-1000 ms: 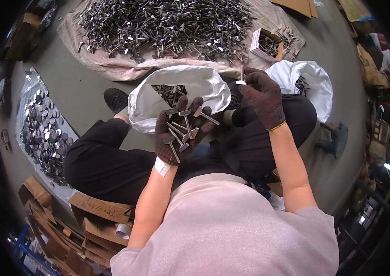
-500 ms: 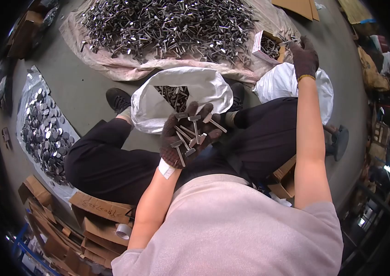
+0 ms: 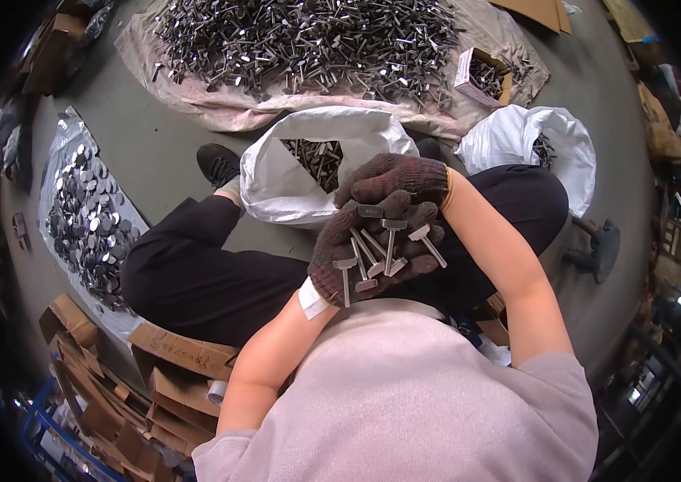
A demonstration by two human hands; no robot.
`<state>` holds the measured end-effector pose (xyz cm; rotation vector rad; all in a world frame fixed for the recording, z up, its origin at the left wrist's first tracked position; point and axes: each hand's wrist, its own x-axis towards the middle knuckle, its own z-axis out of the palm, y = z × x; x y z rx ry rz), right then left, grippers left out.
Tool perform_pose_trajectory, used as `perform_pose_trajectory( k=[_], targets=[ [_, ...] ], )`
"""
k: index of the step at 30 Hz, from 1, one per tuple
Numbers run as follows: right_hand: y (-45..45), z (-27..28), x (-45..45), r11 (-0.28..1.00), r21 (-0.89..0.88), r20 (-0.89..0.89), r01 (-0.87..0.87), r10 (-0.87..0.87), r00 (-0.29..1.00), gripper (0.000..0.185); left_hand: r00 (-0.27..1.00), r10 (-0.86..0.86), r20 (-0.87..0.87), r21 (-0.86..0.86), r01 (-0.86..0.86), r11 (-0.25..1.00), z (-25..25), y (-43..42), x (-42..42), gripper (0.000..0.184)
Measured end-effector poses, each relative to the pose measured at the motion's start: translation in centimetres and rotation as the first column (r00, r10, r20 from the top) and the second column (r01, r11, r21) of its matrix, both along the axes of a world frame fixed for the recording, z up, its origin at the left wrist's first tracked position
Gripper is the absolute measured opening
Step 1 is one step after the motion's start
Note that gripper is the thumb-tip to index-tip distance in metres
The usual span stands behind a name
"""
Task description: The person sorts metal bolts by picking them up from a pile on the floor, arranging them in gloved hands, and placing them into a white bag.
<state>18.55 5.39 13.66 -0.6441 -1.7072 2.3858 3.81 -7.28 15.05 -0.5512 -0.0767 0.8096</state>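
My left hand (image 3: 340,249), in a dark knitted glove, is palm up and cradles several T-shaped metal pieces (image 3: 392,233) above my lap. My gloved right hand (image 3: 400,178) is at the fingertips of the left, its fingers bent and pressed together; whatever they hold, if anything, is hidden. Just beyond the hands an open white sack (image 3: 276,177) contains dark metal pieces (image 3: 320,161).
A big heap of metal parts (image 3: 308,40) lies on a pinkish cloth (image 3: 220,112). Metal discs (image 3: 91,225) lie on plastic at left. A small box (image 3: 481,80) and second white sack (image 3: 569,153) are at right; cardboard (image 3: 179,351) is at lower left.
My right hand has come back from beside the small box to my left hand's fingertips. My left hand has shifted slightly right with its pieces. The light piece seen earlier in my right fingers no longer shows there.
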Motion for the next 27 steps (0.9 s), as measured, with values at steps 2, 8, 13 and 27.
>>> perform_pose_trajectory(
  k=[2,8,13,27],
  targets=[
    [0.2,-0.3,0.5,0.991,-0.123,0.045,-0.057,0.063,0.997,0.028,0.988,0.052,0.149,-0.014,-0.05,0.999,1.0,0.5,-0.2,0.057],
    [0.6,2.3,1.4,0.887,-0.037,0.33,0.461,-0.425,0.843,0.015,0.997,0.039,-0.065,0.012,-0.038,0.999,-0.3,0.5,-0.1,0.064],
    [-2.3,5.6,2.9,0.681,0.32,0.287,0.659,-0.732,0.618,0.017,0.984,0.118,-0.136,0.026,-0.115,0.993,-1.6,0.5,-0.5,0.065],
    [-6.1,5.8,2.8,0.743,0.398,0.301,0.538,-0.66,0.689,0.019,0.941,0.101,-0.322,0.004,-0.105,0.994,-2.4,0.0,-0.9,0.064]
  ],
)
